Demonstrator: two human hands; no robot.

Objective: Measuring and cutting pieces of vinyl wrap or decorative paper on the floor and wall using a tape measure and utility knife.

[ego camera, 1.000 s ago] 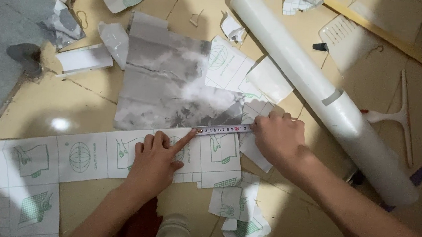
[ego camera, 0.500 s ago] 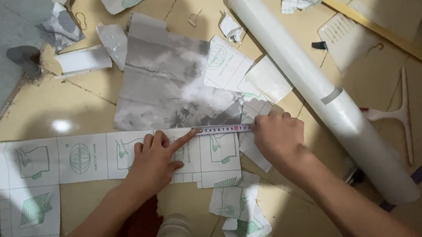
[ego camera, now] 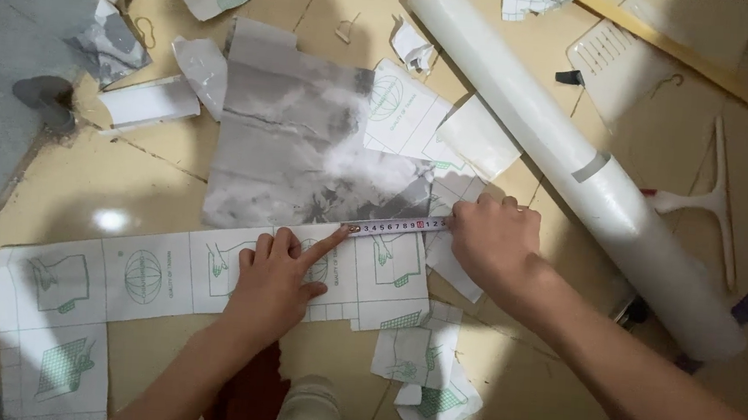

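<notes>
A grey marble-patterned sheet (ego camera: 296,139) lies flat on the beige floor. Along its lower edge a short stretch of tape measure (ego camera: 395,227) is pulled out. My left hand (ego camera: 274,282) rests on white backing paper (ego camera: 168,266) and its index finger presses the tape's end near the sheet's bottom edge. My right hand (ego camera: 494,245) is closed over the tape measure's other end, the case hidden in the palm.
A large white roll (ego camera: 571,154) lies diagonally at the right, a white squeegee (ego camera: 708,203) beyond it. Torn backing scraps (ego camera: 423,380) litter the floor. A grey floor area (ego camera: 6,79) is at the left. A yellow strip (ego camera: 666,42) lies top right.
</notes>
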